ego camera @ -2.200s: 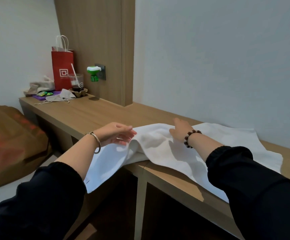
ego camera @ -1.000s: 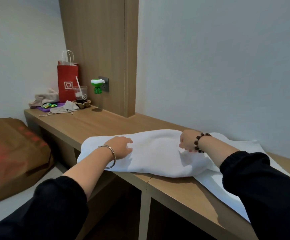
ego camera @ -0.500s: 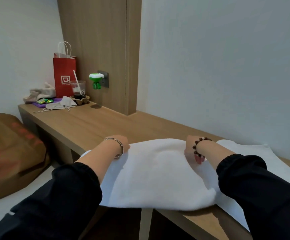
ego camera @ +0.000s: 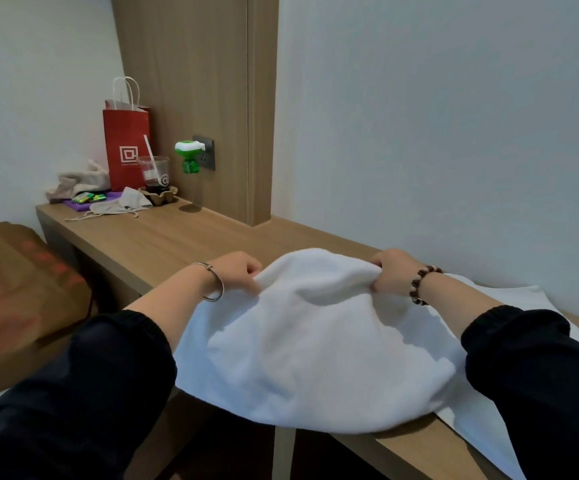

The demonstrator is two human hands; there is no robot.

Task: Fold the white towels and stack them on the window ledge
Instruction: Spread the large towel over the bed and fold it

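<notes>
Both hands have come up off the cloth: half a second ago they lay low on the far edge of the towel [ego camera: 315, 341], and now that edge is lifted clear of the bench [ego camera: 163, 244].

- Left hand [ego camera: 237, 271]: fingers curled, pinching the towel's far left corner.
- Right hand [ego camera: 390, 271]: fingers curled, gripping the far right corner in a bunch.
- Towel: doubled, sagging between the two grips. Its near part rests on the bench front, with the near edge hanging slightly over.

Judgement: pressing is done and the next fold is starting, probably by drawing the far edge toward the near one. No folded stack is in view, so the task looks to be at an early stage.

Surroundings:
- Flat white cloth [ego camera: 509, 299] lies under and to the right of the towel. Cannot tell whether it is the same towel or a second one.
- Red paper bag [ego camera: 127, 150], cup [ego camera: 154, 174] with straw and small clutter sit at the far left end, well apart.
- Green plug-in [ego camera: 188, 155] is on the wooden panel [ego camera: 211, 98].
- Brown bag [ego camera: 21, 299] is off the bench to the left.

Obstructions: nothing lies between the hands. The overhanging near edge could slip off. No window shows.
</notes>
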